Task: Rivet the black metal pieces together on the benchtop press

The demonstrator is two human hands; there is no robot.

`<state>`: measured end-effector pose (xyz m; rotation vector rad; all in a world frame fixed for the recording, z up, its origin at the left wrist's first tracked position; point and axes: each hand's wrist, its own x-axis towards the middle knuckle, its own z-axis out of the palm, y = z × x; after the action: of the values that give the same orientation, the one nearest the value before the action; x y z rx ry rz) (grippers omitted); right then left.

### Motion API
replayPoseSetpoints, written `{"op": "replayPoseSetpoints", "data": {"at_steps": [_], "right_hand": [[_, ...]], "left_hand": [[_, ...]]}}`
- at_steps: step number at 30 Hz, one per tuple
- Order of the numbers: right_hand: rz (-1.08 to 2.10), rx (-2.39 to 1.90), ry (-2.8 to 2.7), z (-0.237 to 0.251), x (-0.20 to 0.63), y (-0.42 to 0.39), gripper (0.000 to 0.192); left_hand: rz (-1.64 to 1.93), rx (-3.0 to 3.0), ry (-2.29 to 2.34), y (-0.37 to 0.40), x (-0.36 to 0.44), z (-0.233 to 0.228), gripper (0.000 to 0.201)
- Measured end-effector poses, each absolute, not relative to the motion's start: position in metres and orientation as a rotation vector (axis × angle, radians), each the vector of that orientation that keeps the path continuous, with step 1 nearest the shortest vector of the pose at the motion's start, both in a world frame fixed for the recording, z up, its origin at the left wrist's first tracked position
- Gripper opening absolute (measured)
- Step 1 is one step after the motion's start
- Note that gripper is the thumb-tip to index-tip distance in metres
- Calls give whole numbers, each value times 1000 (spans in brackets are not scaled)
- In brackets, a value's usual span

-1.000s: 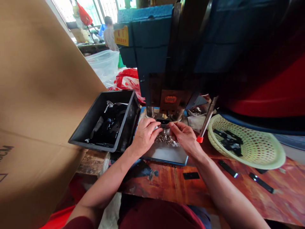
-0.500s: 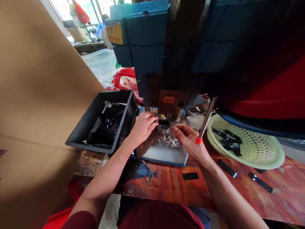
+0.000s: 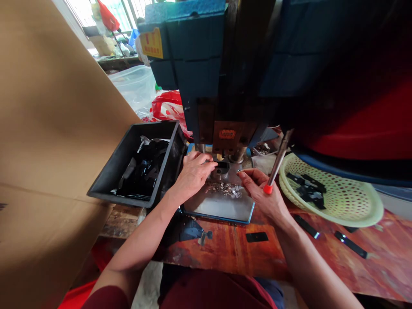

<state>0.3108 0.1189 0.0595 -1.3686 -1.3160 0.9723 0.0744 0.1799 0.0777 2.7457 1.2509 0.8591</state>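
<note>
My left hand (image 3: 195,171) reaches under the blue press (image 3: 189,56), its fingers closed at the left end of a small black flat piece (image 3: 222,165) that lies on the die (image 3: 220,172). My right hand (image 3: 259,189) is to the right of the die, thumb and forefinger pinched on a tiny metal part (image 3: 238,173), too small to name. A steel lever (image 3: 278,158) with a red end stands in front of that wrist. Small shiny metal parts (image 3: 227,189) are heaped on the press base (image 3: 219,208), just in front of the die.
Left of the press, a black bin (image 3: 125,200) contains dark glossy pieces. A pale yellow basket (image 3: 357,201) with black pieces stands at right. Loose black strips (image 3: 350,244) and a black plate (image 3: 256,237) lie on the wooden table (image 3: 225,253). Cardboard (image 3: 48,128) rises at far left.
My right hand has drawn slightly right, away from the die, with its pinch still closed. The left fingertips have shifted slightly right over the black piece.
</note>
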Motion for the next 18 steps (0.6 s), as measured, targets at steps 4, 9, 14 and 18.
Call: {"op": "replayPoseSetpoints", "data": {"at_steps": [4, 9, 14, 18], "right_hand": [[929, -1392, -1306, 58, 318, 118, 47], [966, -1424, -1222, 61, 325, 117, 48], [843, -1276, -1045, 76, 339, 108, 45], [752, -1194, -1268, 95, 346, 94, 32]], "left_hand": [[855, 2756, 1235, 183, 73, 78, 24], [781, 2770, 1241, 183, 73, 84, 24], [818, 2776, 1233, 182, 73, 82, 24], [1075, 2623, 1284, 175, 69, 76, 24]]}}
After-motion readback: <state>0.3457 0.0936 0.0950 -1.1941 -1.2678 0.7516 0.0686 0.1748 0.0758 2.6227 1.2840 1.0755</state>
